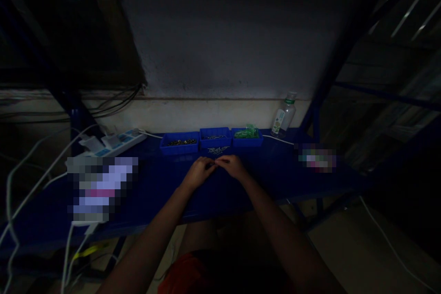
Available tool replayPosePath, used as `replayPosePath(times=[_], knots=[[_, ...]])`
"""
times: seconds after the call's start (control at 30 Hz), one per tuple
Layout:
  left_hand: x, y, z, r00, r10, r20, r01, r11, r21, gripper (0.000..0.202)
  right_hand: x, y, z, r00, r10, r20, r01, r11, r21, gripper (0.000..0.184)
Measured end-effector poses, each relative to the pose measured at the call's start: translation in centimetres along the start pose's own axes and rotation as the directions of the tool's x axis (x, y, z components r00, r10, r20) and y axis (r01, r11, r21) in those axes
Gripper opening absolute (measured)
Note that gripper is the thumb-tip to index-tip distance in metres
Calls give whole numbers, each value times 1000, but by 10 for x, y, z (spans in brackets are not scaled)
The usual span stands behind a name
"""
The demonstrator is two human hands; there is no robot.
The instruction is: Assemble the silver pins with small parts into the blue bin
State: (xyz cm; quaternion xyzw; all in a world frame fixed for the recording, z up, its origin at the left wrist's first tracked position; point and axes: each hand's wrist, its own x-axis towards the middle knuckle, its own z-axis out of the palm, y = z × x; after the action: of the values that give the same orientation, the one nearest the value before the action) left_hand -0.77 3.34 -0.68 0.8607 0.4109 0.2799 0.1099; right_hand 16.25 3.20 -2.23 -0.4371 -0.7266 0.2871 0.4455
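Left hand [200, 172] and right hand [231, 165] met at bent fingertips; grip and contents too small to tell. Nearby pins [217, 150] looked light, stiff, probably slippery; mid-length seemed best hold.

place: likely small workshop | signs: blue workbench [275, 170], three parts bins [179, 149], small loose pieces [217, 150], power strip [119, 146]

- Deep-blue flat tabletop [148, 197]
- Three blue rectangular plastic bins [179, 149]
- Thin silvery metal-looking pieces [217, 150]
- Small brassy metal-looking parts [183, 142]
- Bright-green plastic pieces [246, 132]
- Clear plastic bottle [285, 117], green neck band [290, 101]
- White plastic power strip [138, 138], blue patches [126, 138]
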Motion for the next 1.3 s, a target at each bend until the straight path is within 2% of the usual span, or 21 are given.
replayPosePath(times=[0.1, 0.27, 0.43, 0.6, 0.7, 0.8, 0.93, 1.07, 1.2, 1.3], knots=[[1, -2, 0, 999, -22, -31, 21, 1000, -12, 27, 0, 0, 0, 999, -36, 33, 36, 999, -16, 21], [1, -2, 1, 998, -37, -46, 36, 999, -25, 26, 1, 3, 1, 998, 10, -62, -15, 996, -82, 21], [1, -1, 0, 995, -46, -90, 42, 998, -53, 25, 0, 1, 0, 998, -61, 1, 60, 977, -203, 14], [2, -2, -2, 989, -119, -86, 108, 986, -125, 29, 1, 0, -1, 999, -49, -15, 46, 984, -170, 16], [2, -2, -3, 992, -106, -67, 94, 982, -164, 27, 2, 3, -1, 998, -55, -27, 49, 983, -174, 16], [1, 0, -4, 993, -83, -80, 67, 981, -181, 25, 2, 6, 0, 997, -79, -20, 72, 966, -250, 14], [0, 5, -5, 998, 1, -60, -12, 983, -181, 22, 3, 9, 3, 991, -118, 62, 132, 935, -330, 11], [-2, 10, -6, 999, 31, -37, -37, 985, -169, 22, 1, 8, 3, 985, -125, 119, 160, 924, -347, 10], [-2, 11, -7, 998, 47, -50, -55, 982, -179, 22, 0, 6, 3, 987, -110, 118, 143, 932, -334, 11], [-1, 8, -8, 996, 16, -91, -31, 986, -165, 24, 1, 5, 1, 992, -108, 65, 122, 949, -290, 13]])
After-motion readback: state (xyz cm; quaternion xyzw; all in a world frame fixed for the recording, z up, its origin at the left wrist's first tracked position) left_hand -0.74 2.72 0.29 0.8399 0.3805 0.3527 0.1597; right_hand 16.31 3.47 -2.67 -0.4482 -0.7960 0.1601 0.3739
